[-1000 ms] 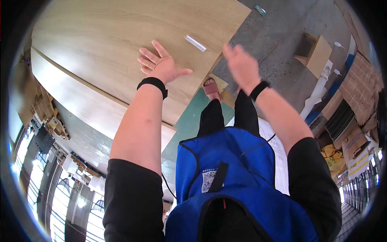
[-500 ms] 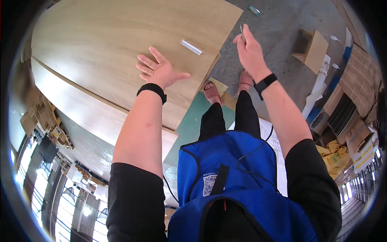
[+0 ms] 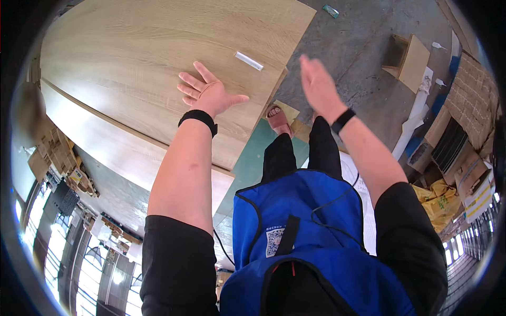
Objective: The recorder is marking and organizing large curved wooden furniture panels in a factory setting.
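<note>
My left hand (image 3: 206, 95) lies on a large pale wood-grain panel (image 3: 142, 58), its fingers spread and holding nothing. Just beyond it, a short white strip (image 3: 249, 61) sits on the panel near the right edge. My right hand (image 3: 319, 87) hovers past that edge, above the grey floor, blurred by motion. Its fingers look pressed together; whatever is between them does not show clearly now. A moment ago a thin, slim item stuck out of them.
A second, lighter board (image 3: 105, 139) lies under the panel at the left. A small wooden box-like piece (image 3: 412, 63) stands on the floor to the right, near cardboard (image 3: 472, 100) and a yellow bag (image 3: 437, 203). A small green packet (image 3: 330, 11) lies at the far side.
My right hand has swung down and slightly left, closer to the panel's edge; the thin item in it no longer shows. The left hand has stayed put.
</note>
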Available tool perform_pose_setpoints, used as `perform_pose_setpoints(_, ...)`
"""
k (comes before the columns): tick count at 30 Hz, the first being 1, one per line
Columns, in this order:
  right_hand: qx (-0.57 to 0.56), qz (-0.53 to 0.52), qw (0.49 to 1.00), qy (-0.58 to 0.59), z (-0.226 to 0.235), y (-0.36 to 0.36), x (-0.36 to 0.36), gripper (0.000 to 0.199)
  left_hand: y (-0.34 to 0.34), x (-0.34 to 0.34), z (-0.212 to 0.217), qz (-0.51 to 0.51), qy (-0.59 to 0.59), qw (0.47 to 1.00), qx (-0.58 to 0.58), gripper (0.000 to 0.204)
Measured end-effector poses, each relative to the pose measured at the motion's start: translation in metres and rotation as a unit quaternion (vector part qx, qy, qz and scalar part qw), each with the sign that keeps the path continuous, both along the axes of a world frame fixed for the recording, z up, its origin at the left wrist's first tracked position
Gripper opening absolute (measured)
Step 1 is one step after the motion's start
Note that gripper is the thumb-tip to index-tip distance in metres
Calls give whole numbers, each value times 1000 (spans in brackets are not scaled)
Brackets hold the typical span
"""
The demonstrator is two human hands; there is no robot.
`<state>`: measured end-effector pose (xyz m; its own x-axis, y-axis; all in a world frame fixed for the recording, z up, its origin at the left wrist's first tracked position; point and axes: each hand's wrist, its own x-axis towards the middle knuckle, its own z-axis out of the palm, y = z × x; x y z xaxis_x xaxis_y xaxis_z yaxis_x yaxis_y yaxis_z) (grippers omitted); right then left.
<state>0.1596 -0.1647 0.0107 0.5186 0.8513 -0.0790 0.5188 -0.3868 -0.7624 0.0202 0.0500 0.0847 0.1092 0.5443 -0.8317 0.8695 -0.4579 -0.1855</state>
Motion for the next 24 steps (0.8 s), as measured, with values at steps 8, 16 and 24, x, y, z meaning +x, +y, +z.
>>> perform_pose_setpoints(8, -141, 27, 986, -88, 27, 29, -5, 34, 0, -6, -2, -8, 11, 1000, 2, 151)
perform_pose_setpoints(16, -10, -215, 971, 101, 35, 22, -30, 44, 2, -11, 1, 16, -39, 999, 4, 153)
perform_pose_setpoints(24, 43, -334, 940, -53, -26, 89, 87, 55, 0, -6, 0, 18, -24, 1000, -6, 152)
